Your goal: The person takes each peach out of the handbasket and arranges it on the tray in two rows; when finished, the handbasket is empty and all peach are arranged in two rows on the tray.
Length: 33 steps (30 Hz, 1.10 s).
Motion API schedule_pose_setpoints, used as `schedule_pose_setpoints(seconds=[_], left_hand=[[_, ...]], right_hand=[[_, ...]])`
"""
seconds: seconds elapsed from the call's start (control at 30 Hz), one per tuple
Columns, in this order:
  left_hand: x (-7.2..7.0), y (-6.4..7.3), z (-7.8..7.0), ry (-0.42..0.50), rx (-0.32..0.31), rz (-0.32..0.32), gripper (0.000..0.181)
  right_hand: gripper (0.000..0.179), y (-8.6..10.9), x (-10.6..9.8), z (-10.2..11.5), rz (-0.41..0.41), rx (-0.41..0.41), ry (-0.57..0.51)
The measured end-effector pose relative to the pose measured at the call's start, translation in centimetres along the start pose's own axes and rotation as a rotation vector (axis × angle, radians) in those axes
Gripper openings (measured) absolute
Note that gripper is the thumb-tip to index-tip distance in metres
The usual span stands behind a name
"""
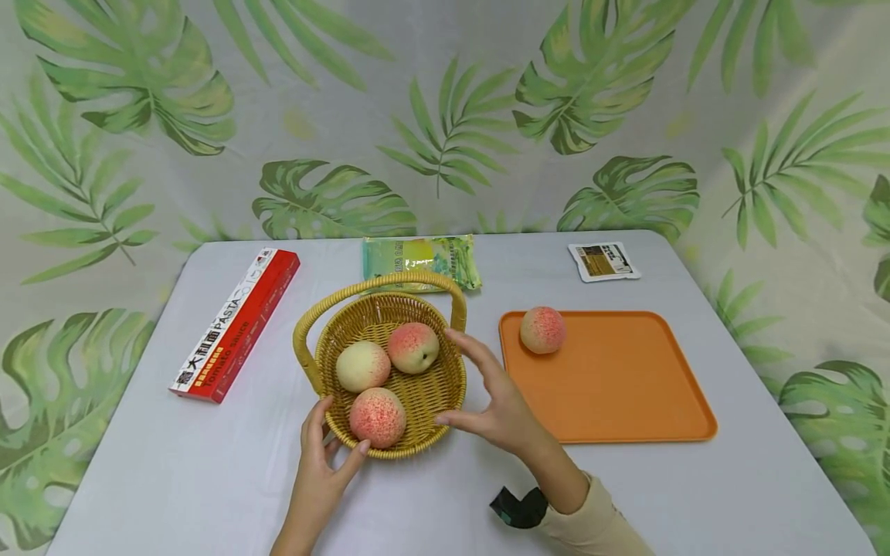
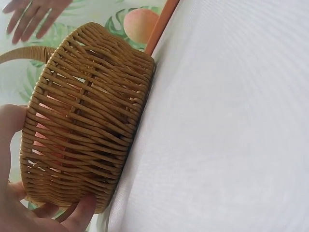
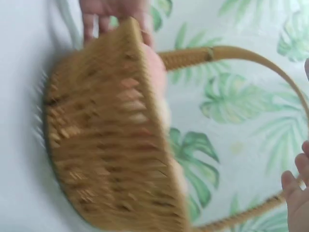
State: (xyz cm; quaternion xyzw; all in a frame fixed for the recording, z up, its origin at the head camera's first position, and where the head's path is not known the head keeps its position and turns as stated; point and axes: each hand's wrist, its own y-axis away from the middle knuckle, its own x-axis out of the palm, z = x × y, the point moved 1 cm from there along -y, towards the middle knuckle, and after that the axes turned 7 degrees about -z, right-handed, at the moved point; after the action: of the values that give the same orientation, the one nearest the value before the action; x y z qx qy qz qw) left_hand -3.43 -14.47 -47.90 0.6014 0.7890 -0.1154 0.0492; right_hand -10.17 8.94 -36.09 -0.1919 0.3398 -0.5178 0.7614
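A yellow-brown wicker basket [image 1: 434, 394] with an arched handle stands on the table. Three peaches lie inside: a pale one [image 1: 363, 367], a pink one [image 1: 413, 347] and a speckled one [image 1: 378, 418]. My left hand [image 1: 323, 471] holds the basket's front left side, thumb at the rim and fingers around the wall, as the left wrist view shows too. Beside the basket's right edge hovers my right hand [image 1: 497, 401], thumb and fingers spread with nothing between them. In the right wrist view, the right hand's fingers [image 3: 301, 169] appear apart from the blurred basket wall [image 3: 106, 135].
Right of the basket lies an orange tray [image 1: 612, 386] with one peach [image 1: 543, 330] in its back left corner. A red pasta box [image 1: 236, 328] is at the left, a green packet [image 1: 452, 262] behind the basket, and a small white pouch [image 1: 603, 262] at the back right.
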Motion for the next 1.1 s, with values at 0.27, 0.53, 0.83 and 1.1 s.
schedule_pose_setpoints(seconds=[0.27,0.53,0.83,1.1], left_hand=[[0.0,0.0,-0.1,0.001,0.006,0.006,0.080],[0.0,0.0,-0.1,-0.011,-0.001,0.008,0.079],[0.0,0.0,-0.2,-0.014,-0.002,0.009,0.079],[0.0,0.1,-0.3,-0.019,-0.011,0.005,0.080]], right_hand=[[0.085,0.7,3.7,-2.6,0.199,0.220,0.016],[0.083,1.5,5.3,-5.6,0.332,0.222,0.041],[0.083,1.4,5.4,-5.7,0.395,0.239,0.078],[0.082,1.1,5.4,-5.9,0.470,0.249,0.133]])
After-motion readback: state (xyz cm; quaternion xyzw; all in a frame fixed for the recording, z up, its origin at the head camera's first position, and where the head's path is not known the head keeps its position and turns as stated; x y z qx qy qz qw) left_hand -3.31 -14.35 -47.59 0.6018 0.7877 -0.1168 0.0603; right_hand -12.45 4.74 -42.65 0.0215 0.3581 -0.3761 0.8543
